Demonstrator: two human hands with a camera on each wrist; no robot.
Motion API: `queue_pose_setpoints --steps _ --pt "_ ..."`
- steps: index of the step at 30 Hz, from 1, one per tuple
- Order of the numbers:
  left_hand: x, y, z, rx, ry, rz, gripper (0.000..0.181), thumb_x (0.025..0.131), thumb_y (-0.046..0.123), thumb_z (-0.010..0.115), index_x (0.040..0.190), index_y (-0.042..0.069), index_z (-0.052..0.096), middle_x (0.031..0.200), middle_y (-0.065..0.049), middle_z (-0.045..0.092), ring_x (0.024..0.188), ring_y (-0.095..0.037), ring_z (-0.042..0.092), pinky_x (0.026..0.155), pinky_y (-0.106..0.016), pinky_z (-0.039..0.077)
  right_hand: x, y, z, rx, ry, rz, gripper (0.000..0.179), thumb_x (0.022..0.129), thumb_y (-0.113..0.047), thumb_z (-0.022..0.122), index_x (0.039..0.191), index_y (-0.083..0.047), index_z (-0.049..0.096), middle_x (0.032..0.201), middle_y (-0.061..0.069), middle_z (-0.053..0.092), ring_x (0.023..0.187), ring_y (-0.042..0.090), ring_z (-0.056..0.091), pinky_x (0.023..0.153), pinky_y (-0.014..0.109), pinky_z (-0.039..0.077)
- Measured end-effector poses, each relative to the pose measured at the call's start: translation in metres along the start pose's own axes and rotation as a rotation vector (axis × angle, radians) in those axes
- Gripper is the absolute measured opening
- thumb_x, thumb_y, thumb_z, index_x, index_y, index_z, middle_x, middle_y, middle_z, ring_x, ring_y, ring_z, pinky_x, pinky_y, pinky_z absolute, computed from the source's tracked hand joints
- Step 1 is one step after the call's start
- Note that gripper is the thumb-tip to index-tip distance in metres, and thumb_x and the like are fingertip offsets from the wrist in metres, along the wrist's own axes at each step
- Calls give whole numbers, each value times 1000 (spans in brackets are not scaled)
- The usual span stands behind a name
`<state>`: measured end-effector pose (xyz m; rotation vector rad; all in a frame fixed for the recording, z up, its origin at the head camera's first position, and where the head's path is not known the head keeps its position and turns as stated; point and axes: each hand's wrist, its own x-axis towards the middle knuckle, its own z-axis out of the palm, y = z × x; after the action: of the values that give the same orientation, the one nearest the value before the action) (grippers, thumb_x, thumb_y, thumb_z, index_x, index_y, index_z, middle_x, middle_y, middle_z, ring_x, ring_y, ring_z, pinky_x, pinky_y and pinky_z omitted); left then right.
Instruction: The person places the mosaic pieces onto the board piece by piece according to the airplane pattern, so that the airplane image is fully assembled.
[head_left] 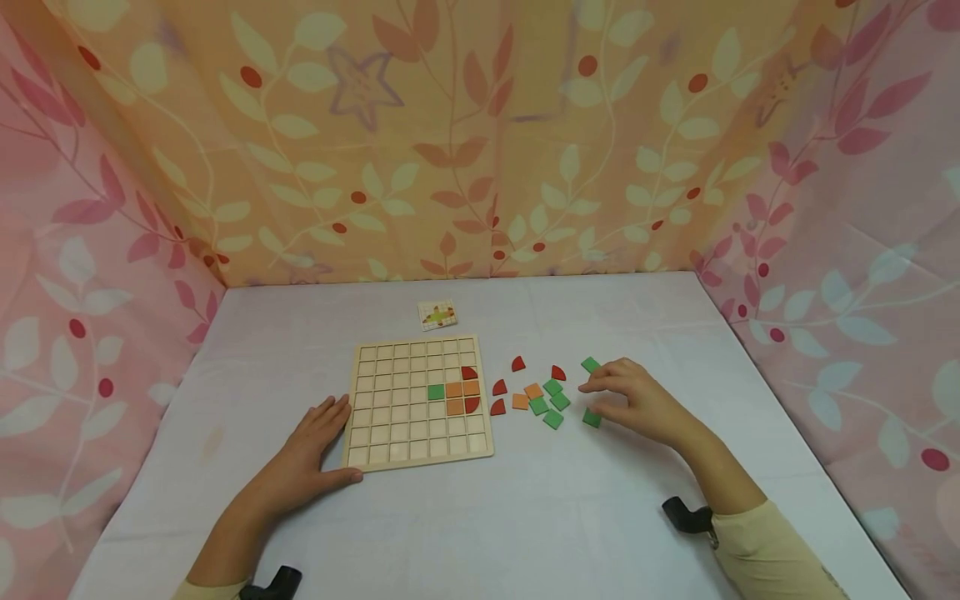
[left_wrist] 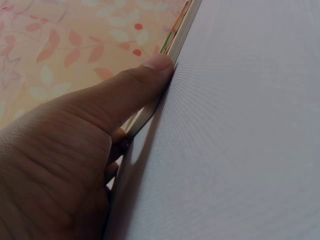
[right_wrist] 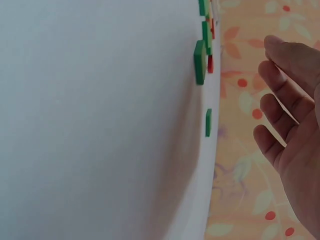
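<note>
A wooden grid board lies on the table. One green square, three orange squares and two red quarter-circle pieces sit in its cells. My left hand rests at the board's near left corner, fingers extended along the left side; in the left wrist view the thumb lies against its edge. To the right, my right hand hovers with fingers apart and nothing between them. Beside its fingertips lie two green square tiles, one farther back and one nearer.
Between board and right hand lie loose pieces: several green squares, two orange squares and several red quarter-circles. A small picture card lies behind the board. Patterned cloth encloses the white table at back and sides.
</note>
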<state>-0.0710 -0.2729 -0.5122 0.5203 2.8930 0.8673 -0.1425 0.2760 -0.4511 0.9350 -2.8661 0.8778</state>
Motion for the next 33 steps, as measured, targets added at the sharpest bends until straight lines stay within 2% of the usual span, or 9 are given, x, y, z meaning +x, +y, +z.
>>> queue_pose_setpoints --steps 9,21,27,33 --pt "1 0 0 11 -4 -3 115 77 61 82 161 4 29 170 -12 24 158 -38 12 129 -30 -3 -5 19 3 60 -102 -7 37 85 -10 84 120 -20 77 121 -13 67 119 13 54 103 39 48" --pt "1 0 1 22 -14 -13 116 76 60 84 161 3 30 169 -13 24 158 -38 12 130 -34 -1 -2 30 7 84 -237 -40 38 87 -6 80 122 -19 75 124 -9 68 120 13 53 104 32 46" --pt "1 0 0 23 -10 -2 115 76 59 84 160 2 30 169 -14 25 158 -38 13 129 -31 -3 1 31 8 74 -250 -84 36 86 -3 79 118 -18 76 120 -7 69 116 13 55 102 34 47" --pt "1 -1 1 26 -11 0 115 76 60 84 160 2 30 169 -14 25 158 -37 13 129 -30 -4 3 34 10 65 -274 -85 35 87 -4 78 116 -24 77 119 -12 67 115 11 54 102 35 47"
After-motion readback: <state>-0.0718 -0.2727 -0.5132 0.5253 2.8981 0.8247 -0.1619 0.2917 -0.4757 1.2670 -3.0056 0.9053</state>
